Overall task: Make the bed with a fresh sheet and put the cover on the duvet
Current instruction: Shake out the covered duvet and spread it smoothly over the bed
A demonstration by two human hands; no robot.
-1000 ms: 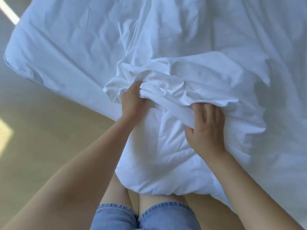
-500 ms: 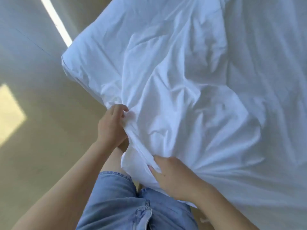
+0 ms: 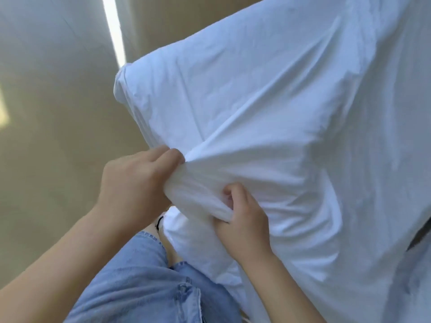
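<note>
Left hand (image 3: pixel 134 190): fingers curled over a gathered roll of the white duvet cover (image 3: pixel 268 113); knuckles up; fingertips (image 3: pixel 172 157) dug into the cloth at the roll's upper end; grasping it tight.
Right hand (image 3: pixel 243 221): clenched on the same roll at its lower right end; fingers tucked into the fabric; close to the left hand, the bunched roll running between the two.
Duvet cover: held up in front of the person; fills the right and upper view; creases fan out from the gripped bunch; one padded corner (image 3: pixel 122 85) juts out upper left, over the floor.
Denim shorts (image 3: pixel 140 287): below the hands; cover's lower part hangs just beside them.
Floor (image 3: pixel 53 124): beige; bright strip of light (image 3: pixel 114 31) near the top.
Dark object (image 3: pixel 419 236): right edge, partly behind the cloth; cannot tell what it is.
</note>
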